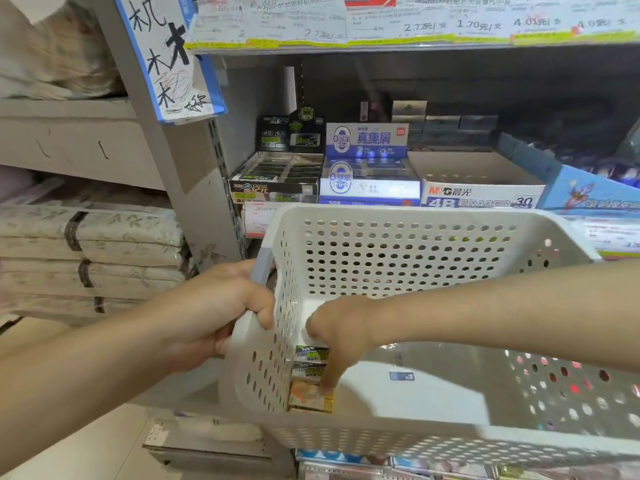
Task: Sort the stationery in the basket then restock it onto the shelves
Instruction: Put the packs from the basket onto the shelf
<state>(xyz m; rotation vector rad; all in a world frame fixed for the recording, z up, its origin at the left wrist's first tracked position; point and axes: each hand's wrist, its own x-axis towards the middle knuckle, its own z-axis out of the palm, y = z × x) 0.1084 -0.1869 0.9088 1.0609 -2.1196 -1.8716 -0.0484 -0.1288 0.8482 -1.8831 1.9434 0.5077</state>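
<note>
My left hand (221,310) grips the left rim and grey handle of a white perforated basket (415,251), holding it up in front of the shelf. My right hand (337,336) reaches down inside the basket at its left wall, fingertips on a small orange packet (306,396). Two black-and-green eraser packs (310,355) lie just above that packet, partly under my hand. The rest of the basket floor looks bare apart from a small blue label (401,375).
On the shelf behind the basket stand display boxes: a black eraser box (277,174), a blue-and-white box (367,174), a nearly empty 4B eraser box (481,188) and a blue box (588,188). Folded textiles (90,251) are stacked at left. Price tags line the upper shelf edge (415,26).
</note>
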